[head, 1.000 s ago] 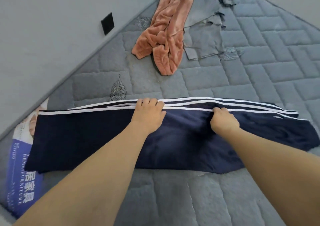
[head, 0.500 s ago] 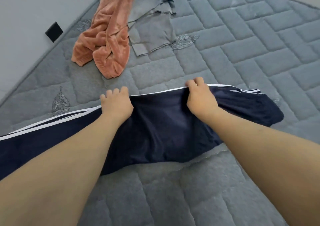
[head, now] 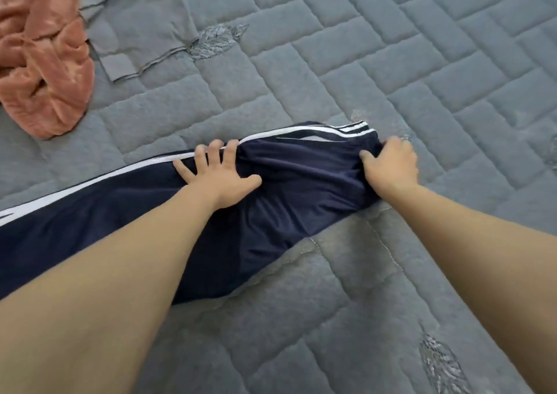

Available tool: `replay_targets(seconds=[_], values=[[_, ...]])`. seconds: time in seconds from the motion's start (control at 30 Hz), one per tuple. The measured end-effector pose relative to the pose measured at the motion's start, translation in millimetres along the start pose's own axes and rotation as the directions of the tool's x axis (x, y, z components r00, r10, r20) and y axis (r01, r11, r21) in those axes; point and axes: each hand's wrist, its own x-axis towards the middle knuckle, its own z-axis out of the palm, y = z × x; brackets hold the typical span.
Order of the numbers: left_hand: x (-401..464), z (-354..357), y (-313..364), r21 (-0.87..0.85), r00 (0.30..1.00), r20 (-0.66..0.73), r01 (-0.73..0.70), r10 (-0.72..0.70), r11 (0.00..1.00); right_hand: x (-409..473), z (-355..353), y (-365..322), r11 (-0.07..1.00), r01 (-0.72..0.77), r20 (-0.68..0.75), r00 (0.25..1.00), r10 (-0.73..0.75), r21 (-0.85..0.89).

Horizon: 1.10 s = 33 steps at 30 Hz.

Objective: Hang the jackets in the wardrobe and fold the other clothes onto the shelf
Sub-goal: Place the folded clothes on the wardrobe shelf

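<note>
navy trousers under left hand, end gripped by right hand

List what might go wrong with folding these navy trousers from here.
The left hand only presses flat on the navy trousers, so fabric may slide and bunch when the right hand, gripping the waist end, pulls it over. The white stripes could end up misaligned, leaving a crooked fold.

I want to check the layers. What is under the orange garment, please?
The orange garment lies on the grey mattress, and its right edge overlaps a grey garment. Anything else beneath it is hidden.
</note>
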Motion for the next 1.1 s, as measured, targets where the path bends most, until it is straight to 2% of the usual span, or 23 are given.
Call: replay_targets(seconds=[0.1, 0.17, 0.23, 0.3, 0.33, 0.37, 0.43, 0.53, 0.57, 0.63, 0.67, 0.7, 0.73, 0.8, 0.9, 1.0, 1.1], values=[[5.6, -15.1, 0.8, 0.010, 0.999, 0.021, 0.032, -0.032, 0.999, 6.3, -8.3, -17.0, 0.984, 0.176, -0.274, 0.945, -0.178, -0.033], [9.6, -21.3, 5.4, 0.037, 0.998, -0.032, 0.053, -0.052, 0.998, 18.2, -17.0, -27.2, 0.970, 0.240, -0.357, 0.903, -0.239, -0.042], [12.6, -20.2, 7.8, 0.097, 0.992, -0.104, 0.078, -0.068, 0.992, 34.0, -15.2, -33.2, 0.979, 0.205, -0.328, 0.926, -0.189, 0.013], [14.7, -12.4, 8.9, 0.124, 0.986, -0.143, 0.100, -0.082, 0.987, 39.5, 0.5, -34.2, 0.995, 0.058, -0.167, 0.985, -0.044, 0.082], [15.8, -7.9, 8.7, 0.125, 0.984, -0.158, 0.100, -0.080, 0.987, 36.3, 14.8, -31.1, 0.998, -0.010, -0.106, 0.994, 0.016, 0.060], [17.3, -3.5, 8.6, 0.125, 0.982, -0.175, 0.096, -0.074, 0.988, 30.4, 30.5, -26.4, 1.000, -0.030, -0.106, 0.994, 0.030, -0.003], [19.7, 5.2, 7.6, 0.125, 0.972, -0.231, 0.084, -0.053, 0.989, 18.8, 52.1, -17.1, 0.994, 0.018, -0.197, 0.980, -0.039, -0.105], [17.6, 17.5, 4.8, 0.131, 0.940, -0.341, 0.054, -0.006, 0.990, 15.3, 54.8, -16.0, 0.991, 0.108, -0.302, 0.945, -0.127, -0.079], [17.3, 19.8, 5.7, 0.124, 0.933, -0.361, 0.048, 0.000, 0.991, 9.6, 53.0, -19.1, 0.979, 0.188, -0.329, 0.923, -0.202, -0.073], [17.2, 19.8, 6.4, 0.108, 0.921, -0.389, 0.044, 0.002, 0.993, -23.1, 57.4, -30.5, 0.888, 0.450, -0.242, 0.855, -0.458, -0.091], [15.6, 17.9, 5.4, 0.097, 0.919, -0.395, 0.033, 0.008, 0.995, -48.4, 65.1, -35.9, 0.819, 0.565, -0.113, 0.811, -0.574, -0.102], [12.4, 16.3, 3.1, 0.084, 0.919, -0.393, 0.004, 0.029, 0.996, -72.4, 72.7, -38.3, 0.772, 0.623, 0.016, 0.779, -0.626, -0.125], [7.6, 16.0, -1.8, 0.081, 0.920, -0.386, -0.043, 0.072, 0.996, -87.4, 78.2, -37.6, 0.763, 0.627, 0.095, 0.779, -0.620, -0.158], [-11.9, 17.7, -22.4, 0.141, 0.911, -0.369, -0.140, 0.183, 0.980, -90.7, 86.4, -37.6, 0.799, 0.566, 0.114, 0.824, -0.555, -0.203], [-71.2, 30.2, -86.7, 0.240, 0.898, -0.367, -0.159, 0.241, 0.958, -90.7, 85.0, -51.4, 0.849, 0.477, 0.150, 0.879, -0.453, -0.229], [-123.0, 45.1, -165.2, 0.224, 0.921, -0.369, -0.041, 0.124, 0.974, -131.8, 89.2, -77.0, 0.890, 0.434, 0.106, 0.900, -0.423, -0.139], [-148.1, 43.0, -218.2, 0.196, 0.949, -0.314, 0.062, 0.003, 0.979, -198.0, 104.4, -105.1, 0.809, 0.568, 0.148, 0.822, -0.550, -0.151]])
